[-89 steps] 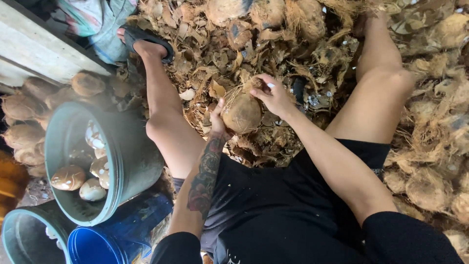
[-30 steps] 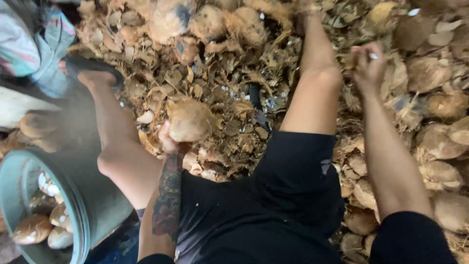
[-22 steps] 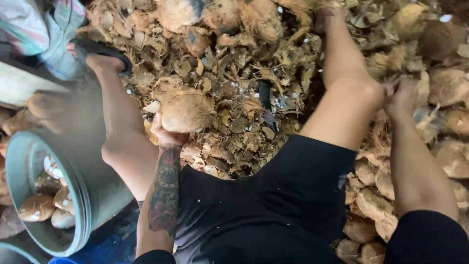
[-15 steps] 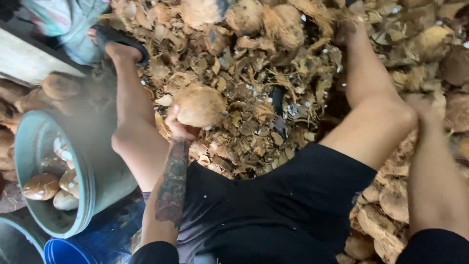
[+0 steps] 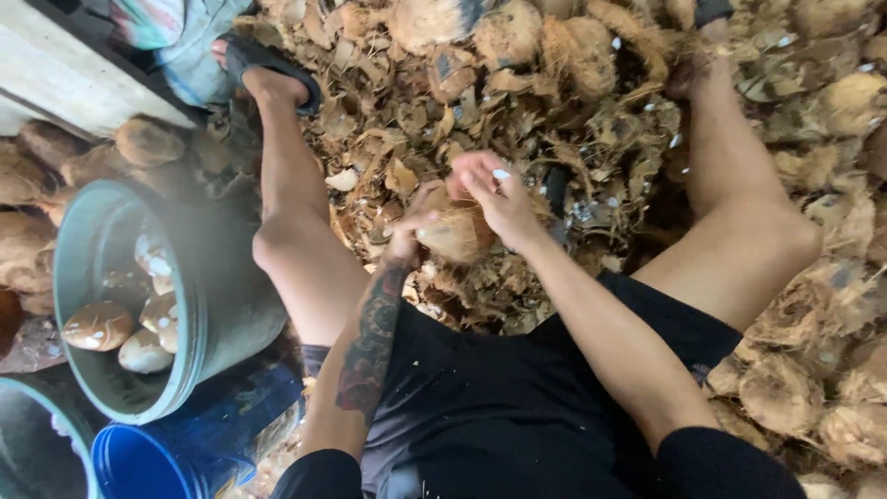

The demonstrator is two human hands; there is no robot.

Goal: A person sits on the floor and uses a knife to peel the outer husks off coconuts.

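Black shorts [image 5: 517,407] and black sleeves; a dark tattoo [image 5: 370,342] (floral, reddish in places) covers the forearm nearest the green bucket [image 5: 199,305]; black sandal [image 5: 268,65].

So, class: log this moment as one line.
left hand: grips coconut | right hand: on coconut top | bucket: peeled coconuts | ground: husks

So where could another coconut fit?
Room shows inside the grey-green plastic bucket, above its few peeled coconuts, and in the blue bucket. The husk-littered ground around both hands and the brown coconut is crowded.
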